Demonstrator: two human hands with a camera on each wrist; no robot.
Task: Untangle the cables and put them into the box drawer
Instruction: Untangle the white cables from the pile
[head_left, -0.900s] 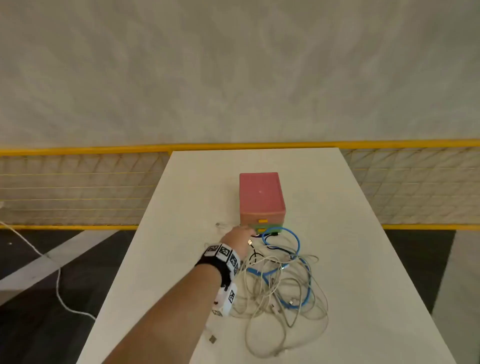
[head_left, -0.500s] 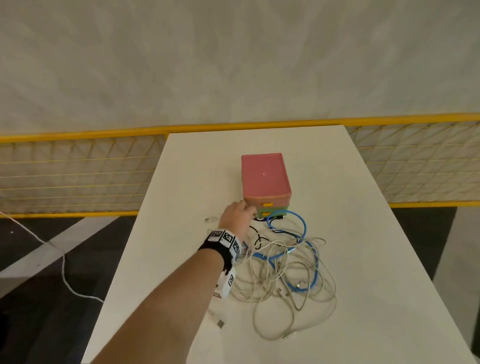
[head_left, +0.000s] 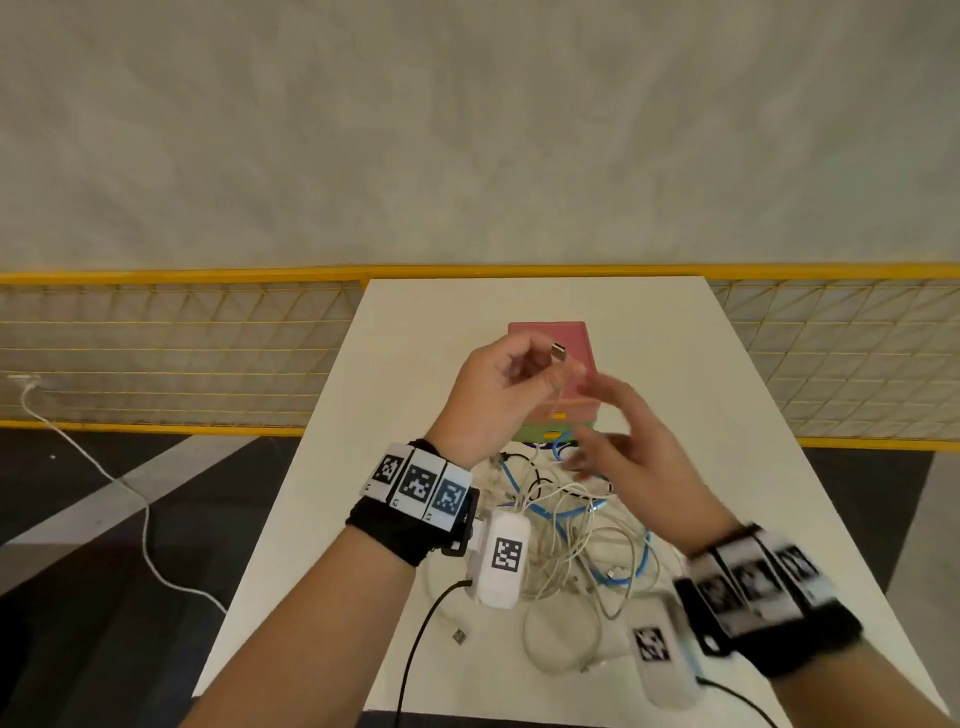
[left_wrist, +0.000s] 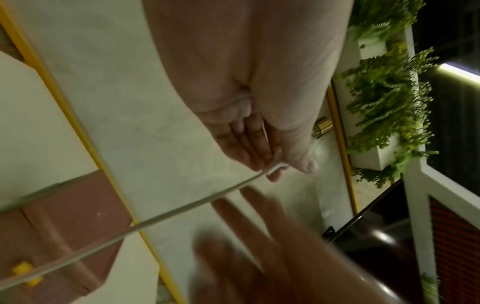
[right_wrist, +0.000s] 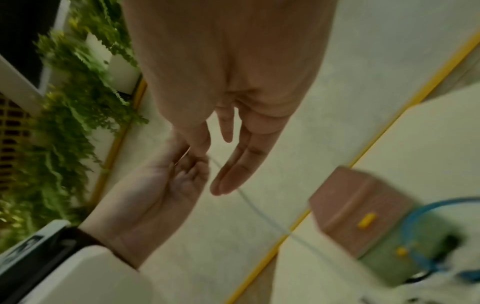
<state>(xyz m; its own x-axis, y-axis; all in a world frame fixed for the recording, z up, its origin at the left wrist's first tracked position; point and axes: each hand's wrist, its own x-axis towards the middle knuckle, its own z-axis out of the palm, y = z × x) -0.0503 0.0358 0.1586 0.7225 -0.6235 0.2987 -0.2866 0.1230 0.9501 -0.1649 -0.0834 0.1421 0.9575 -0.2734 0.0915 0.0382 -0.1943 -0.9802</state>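
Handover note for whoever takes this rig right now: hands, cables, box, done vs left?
Left hand: raised above the box, pinching one white cable just below its USB plug.
Right hand: open, fingers straight, blurred, beside the left hand, holding nothing.
Cable pile: white, blue and black cables tangled on the table, in front of the box.
Box: both drawers look closed.
Done: one cable end lifted.
Left: free each cable, open a drawer, stow them all.

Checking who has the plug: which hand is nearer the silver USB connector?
Left. The left hand pinches the white cable just below the USB connector; the right hand, blurred, hangs open lower right, not touching it.
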